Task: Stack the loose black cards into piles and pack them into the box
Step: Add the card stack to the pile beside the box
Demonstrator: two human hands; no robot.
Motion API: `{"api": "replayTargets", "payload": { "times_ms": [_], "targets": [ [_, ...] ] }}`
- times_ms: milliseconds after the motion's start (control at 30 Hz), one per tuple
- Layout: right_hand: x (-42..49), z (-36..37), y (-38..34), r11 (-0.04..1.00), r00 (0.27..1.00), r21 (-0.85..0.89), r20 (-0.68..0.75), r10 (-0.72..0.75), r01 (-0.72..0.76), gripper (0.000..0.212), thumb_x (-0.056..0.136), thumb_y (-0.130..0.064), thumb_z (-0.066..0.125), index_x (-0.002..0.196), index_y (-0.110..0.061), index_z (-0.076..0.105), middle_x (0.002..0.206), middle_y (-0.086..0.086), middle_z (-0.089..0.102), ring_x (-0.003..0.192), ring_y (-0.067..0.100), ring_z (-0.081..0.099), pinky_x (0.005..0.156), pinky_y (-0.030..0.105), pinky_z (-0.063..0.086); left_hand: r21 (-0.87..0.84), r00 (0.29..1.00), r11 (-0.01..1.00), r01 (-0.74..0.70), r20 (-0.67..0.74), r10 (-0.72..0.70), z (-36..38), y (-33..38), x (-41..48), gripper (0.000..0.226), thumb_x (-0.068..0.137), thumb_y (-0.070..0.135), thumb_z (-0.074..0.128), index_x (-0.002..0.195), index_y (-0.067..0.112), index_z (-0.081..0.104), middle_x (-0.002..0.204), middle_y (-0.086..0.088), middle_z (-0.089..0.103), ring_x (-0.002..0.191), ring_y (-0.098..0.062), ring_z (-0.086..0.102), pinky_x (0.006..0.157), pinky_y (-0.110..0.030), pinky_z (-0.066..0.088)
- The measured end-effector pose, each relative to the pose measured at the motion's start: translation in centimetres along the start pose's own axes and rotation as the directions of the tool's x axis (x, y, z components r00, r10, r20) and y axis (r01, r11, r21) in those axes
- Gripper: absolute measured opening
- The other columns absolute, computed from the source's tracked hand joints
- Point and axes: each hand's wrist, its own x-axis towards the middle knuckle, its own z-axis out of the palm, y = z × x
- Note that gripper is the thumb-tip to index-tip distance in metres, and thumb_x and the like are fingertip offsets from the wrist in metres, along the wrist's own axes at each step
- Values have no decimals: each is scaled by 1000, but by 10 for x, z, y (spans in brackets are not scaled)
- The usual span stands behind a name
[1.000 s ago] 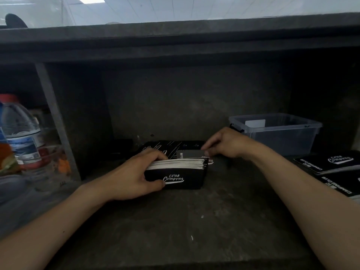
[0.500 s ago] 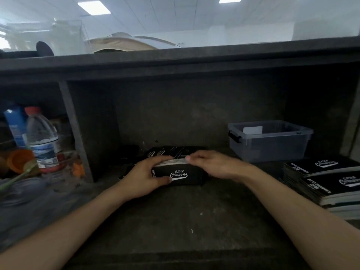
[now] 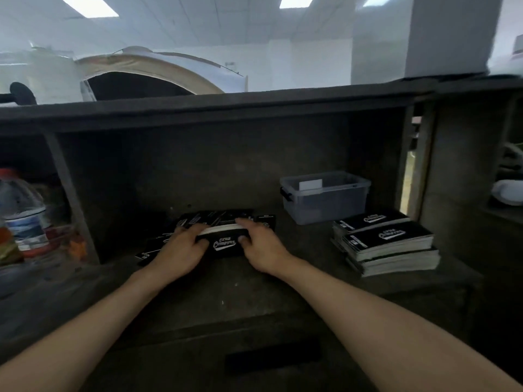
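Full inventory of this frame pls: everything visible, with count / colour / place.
card box: 1, black with white logo, centre of shelf, white card edges showing at its top
loose cards: several, black, scattered behind and left of the card box
card stacks: several, black tops, white edges, right side of shelf
storage bin: 1, clear with black latch, back right
white card: 1, white, inside the storage bin
water bottle: 1, clear, blurred, left compartment
shelf: 1, dark grey, under everything
left grip: 1, bare hand, holds the card box's left end
right grip: 1, bare hand, holds its right end
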Motion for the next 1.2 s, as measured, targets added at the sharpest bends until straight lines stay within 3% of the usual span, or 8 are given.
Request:
{"api": "replayTargets", "payload": {
  "times_ms": [167, 267, 467, 567, 733, 867, 933, 1200],
  "targets": [
    [-24, -98, -3, 999, 982, -5, -185, -35, 35, 39, 92, -33, 58, 130, -24, 56, 122, 2, 62, 110, 19, 59, 93, 32, 49, -518, 996, 855, 28, -59, -68, -10, 75, -2, 22, 94, 4, 62, 112, 16, 66, 103, -5, 66, 84, -11, 60, 69, -20, 50],
    [-41, -166, 17, 984, 962, 98, -217, 164, -146, 33, 91, -34, 61, 120, -18, 62, 110, 0, 62, 97, 14, 58, 86, 30, 47, -729, 982, 663, 168, 182, -48, 6, 133, 8, 10, 91, 5, 67, 92, 14, 70, 87, -6, 67, 76, -16, 64, 57, -26, 58],
    [-63, -234, 83, 892, 841, 159, -296, 453, -424, 31, 89, -39, 61, 100, -10, 67, 83, 3, 64, 68, 16, 57, 52, 25, 41, -768, 913, 556, 318, 407, 41, 75, 219, 26, 16, 90, 6, 68, 106, 12, 67, 85, -6, 69, 80, -19, 68, 77, -37, 62],
    [-66, -235, 105, 881, 820, 42, -348, 454, -471, 30, 88, -41, 60, 89, -11, 64, 87, 5, 63, 73, 20, 58, 56, 25, 40, -724, 913, 622, 300, 408, 34, 97, 236, 28, 25, 90, 7, 69, 113, 13, 63, 93, -4, 70, 84, -15, 67, 75, -33, 61],
    [-65, -224, 119, 834, 787, -87, -395, 474, -546, 32, 88, -42, 62, 96, -11, 61, 98, 8, 65, 80, 22, 55, 58, 26, 39, -535, 957, 832, 147, 289, 17, 115, 236, 35, 32, 91, 29, 73, 117, 13, 64, 88, -1, 61, 68, -11, 54, 47, -20, 43],
    [-54, -211, 103, 827, 796, -287, -537, 279, -484, 40, 87, -33, 64, 122, -15, 59, 112, 9, 66, 101, 29, 61, 78, 35, 50, -510, 984, 860, -22, 139, 108, 105, 210, 46, 34, 93, 32, 71, 122, 14, 68, 115, -3, 68, 101, -16, 63, 82, -30, 54],
    [-40, -193, 85, 849, 825, -371, -551, 125, -376, 39, 86, -29, 62, 124, -20, 61, 114, 8, 67, 105, 29, 61, 87, 40, 51, -410, 988, 908, -92, 73, 133, 86, 180, 50, 26, 96, 33, 68, 113, 15, 74, 110, -1, 71, 101, -15, 64, 89, -31, 52],
    [52, -67, 10, 948, 1000, -316, -27, 14, -22, 37, 89, -35, 65, 124, -23, 61, 124, 3, 62, 112, 21, 59, 94, 34, 49, 205, 998, 979, 17, -69, -3, -14, -13, 60, 23, 96, 39, 65, 109, 24, 75, 111, -2, 74, 102, -21, 69, 82, -31, 54]
  ]
}}
